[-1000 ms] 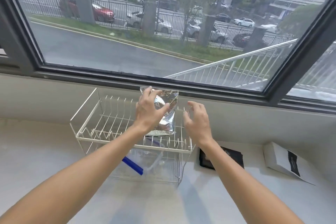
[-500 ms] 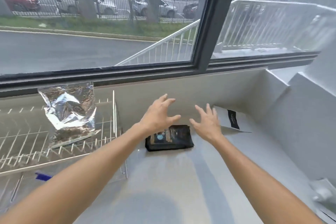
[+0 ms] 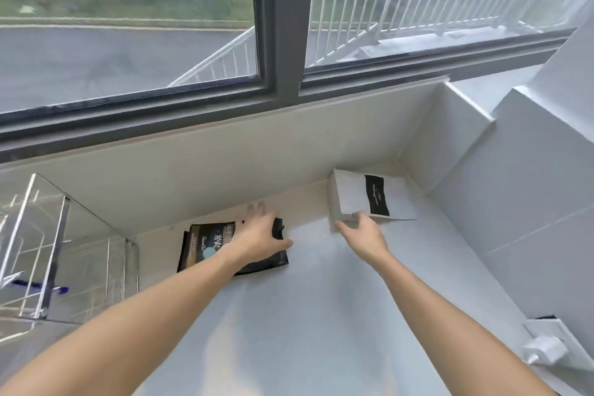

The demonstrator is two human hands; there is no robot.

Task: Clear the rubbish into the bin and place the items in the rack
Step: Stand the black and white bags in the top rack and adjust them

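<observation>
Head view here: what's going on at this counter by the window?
A person is reaching for two packets on the white counter. The left hand lies over the black pouch, thumb at its right edge. The right hand touches the near corner of the white bag, which lies by the wall. The wire rack stands at the left. Neither packet looks lifted yet.

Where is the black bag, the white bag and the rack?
black bag (image 3: 205, 243): head view, printed front.
white bag (image 3: 350, 194): head view, plain white front.
rack (image 3: 58, 235): head view, upright metal post.
</observation>
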